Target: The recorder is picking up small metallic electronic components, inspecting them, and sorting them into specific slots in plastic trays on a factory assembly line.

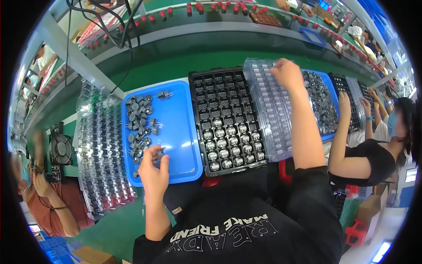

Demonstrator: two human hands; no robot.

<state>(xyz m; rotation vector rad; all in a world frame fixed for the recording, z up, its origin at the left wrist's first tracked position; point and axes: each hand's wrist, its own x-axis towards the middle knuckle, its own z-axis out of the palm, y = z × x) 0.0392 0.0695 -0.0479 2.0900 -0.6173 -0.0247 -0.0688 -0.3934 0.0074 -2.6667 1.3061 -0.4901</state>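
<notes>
My left hand (154,171) is over the near part of a blue tray (184,136), its thumb and fingers closed on a small grey round part with thin pins (161,152). A heap of similar grey parts (140,110) lies along the tray's left side. My right hand (289,75) reaches to the far end of a clear plastic blister tray (277,127), fingers pinched; what they hold, if anything, is hidden. Between the hands lies a black compartment tray (218,94), with shiny silver cylindrical parts (224,153) in its nearer rows and none visible in the farther rows.
Stacked clear blister trays (99,149) stand left of the blue tray. A second blue tray (329,83) of grey parts lies on the right, beside a co-worker's arm (340,127). Another person (57,202) sits at left near a black fan (60,148). Black cables (125,35) hang at upper left.
</notes>
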